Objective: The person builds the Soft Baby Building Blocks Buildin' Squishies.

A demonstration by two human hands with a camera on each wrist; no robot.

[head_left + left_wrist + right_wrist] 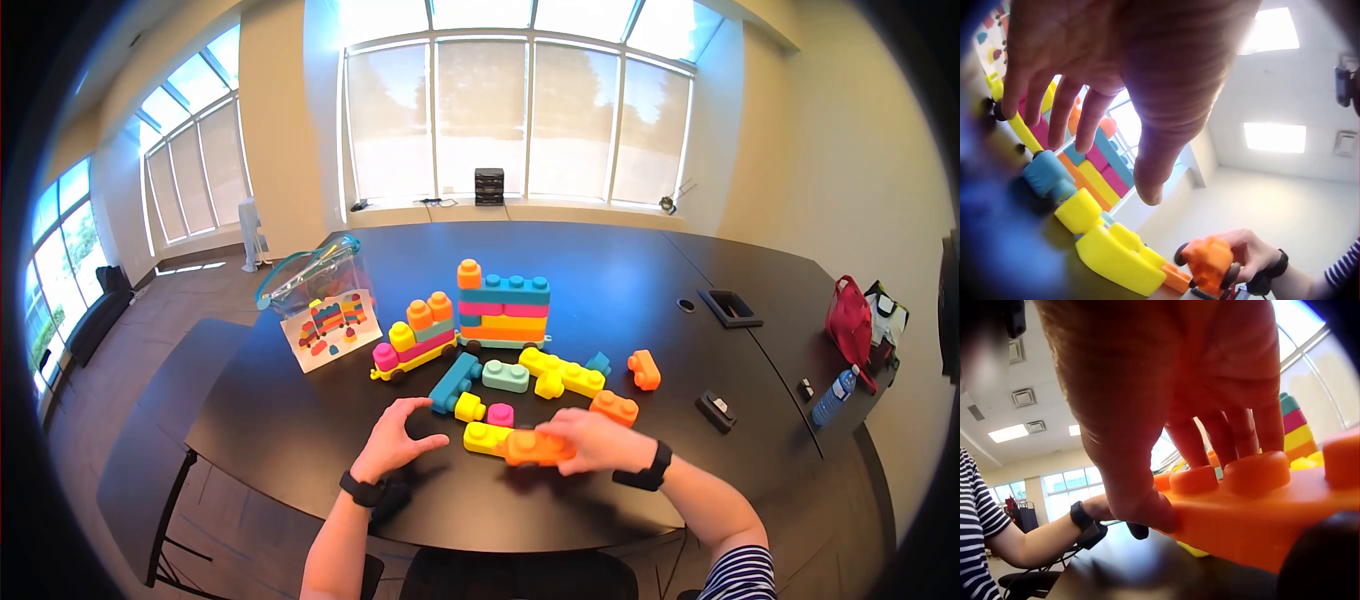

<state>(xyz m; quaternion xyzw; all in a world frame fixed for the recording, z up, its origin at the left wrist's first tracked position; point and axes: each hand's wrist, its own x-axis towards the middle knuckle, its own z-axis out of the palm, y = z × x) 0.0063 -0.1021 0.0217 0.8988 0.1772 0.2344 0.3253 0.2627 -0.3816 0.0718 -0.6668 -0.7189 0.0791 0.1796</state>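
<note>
My right hand (pixel 598 440) grips an orange wheeled block base (pixel 1235 528), thumb on its near side and fingers over the far side. In the head view it is low over the table's near part and overlaps the right end of a yellow studded block (pixel 482 437). The left hand (pixel 392 440) hovers with fingers spread and thumb apart, holding nothing. Closest to its fingertips are a dark teal block (pixel 457 382) and a small yellow block (pixel 469 406). A pink block (pixel 500 414) sits just behind the yellow studded one.
Behind stand two block-built train wagons, a yellow-based one (pixel 416 350) and a taller one (pixel 505 312). Loose blocks include light green (pixel 505 376), long yellow (pixel 565 374) and orange (pixel 613 408). A picture card (pixel 335 330) leans by a clear bag (pixel 330 275). A bottle (pixel 835 395) stands right.
</note>
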